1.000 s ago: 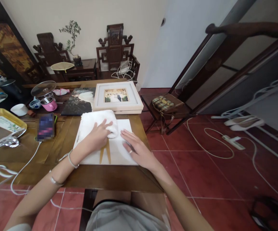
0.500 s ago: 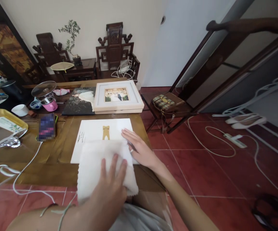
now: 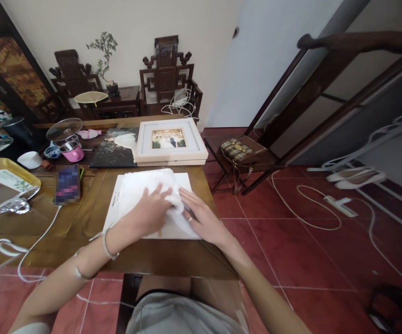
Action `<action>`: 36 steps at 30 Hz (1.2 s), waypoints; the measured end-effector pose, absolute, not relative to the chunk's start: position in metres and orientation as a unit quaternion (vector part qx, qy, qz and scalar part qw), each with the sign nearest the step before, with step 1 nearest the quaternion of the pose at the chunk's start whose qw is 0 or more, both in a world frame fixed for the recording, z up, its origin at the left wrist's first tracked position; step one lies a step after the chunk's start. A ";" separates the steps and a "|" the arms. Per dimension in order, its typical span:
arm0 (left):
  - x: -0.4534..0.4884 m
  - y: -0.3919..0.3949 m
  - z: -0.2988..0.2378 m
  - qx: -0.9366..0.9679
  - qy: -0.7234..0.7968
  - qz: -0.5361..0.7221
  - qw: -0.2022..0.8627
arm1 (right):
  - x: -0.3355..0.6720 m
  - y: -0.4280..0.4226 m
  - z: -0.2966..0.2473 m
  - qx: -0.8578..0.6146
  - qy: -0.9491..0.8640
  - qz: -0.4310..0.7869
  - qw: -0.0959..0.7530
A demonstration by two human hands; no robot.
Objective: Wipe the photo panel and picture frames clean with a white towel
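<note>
On the surface point(image 3: 92, 218), a white cloth point(image 3: 136, 185) partly covers a flat white panel point(image 3: 180, 229). The left hand point(image 3: 154, 211) presses the cloth, fingers spread; the right hand point(image 3: 206, 218) rests at the panel's edge, fingers extended together. Wiping appears under way, unfinished; remaining extent cannot be determined.

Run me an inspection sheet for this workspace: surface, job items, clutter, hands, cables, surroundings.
Surface: brown rectangular wooden table, several items on it.
Job items: white fluffy cloth lying over a flat white rectangular panel.
Clutter: pink rounded mug, clear plastic bottle of yellow liquid, dark rectangular phone.
Hands: left hand on the cloth, fingers spread; right hand flat at the panel's right side.
Cables: white cord at the phone's near end; another white cord loops across red floor tiles.
Surroundings: green plaid handbag on a dark wooden chair.
</note>
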State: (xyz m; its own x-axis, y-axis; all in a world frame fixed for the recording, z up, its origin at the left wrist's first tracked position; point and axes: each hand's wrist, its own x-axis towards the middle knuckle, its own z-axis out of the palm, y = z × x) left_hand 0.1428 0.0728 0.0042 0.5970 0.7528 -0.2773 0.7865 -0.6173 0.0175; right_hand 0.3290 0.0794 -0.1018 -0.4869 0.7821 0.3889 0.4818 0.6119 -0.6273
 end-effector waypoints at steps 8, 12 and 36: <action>0.155 0.137 0.003 0.904 0.413 -0.015 0.105 | 0.328 0.078 -0.102 -0.385 -0.830 0.221 0.339; 0.170 0.147 0.004 0.904 0.414 -0.023 0.107 | 0.328 0.078 -0.104 -0.382 -0.826 0.225 0.347; 0.154 0.061 -0.004 0.888 0.445 -0.091 0.067 | 0.330 0.075 -0.092 -0.454 -0.708 0.338 0.422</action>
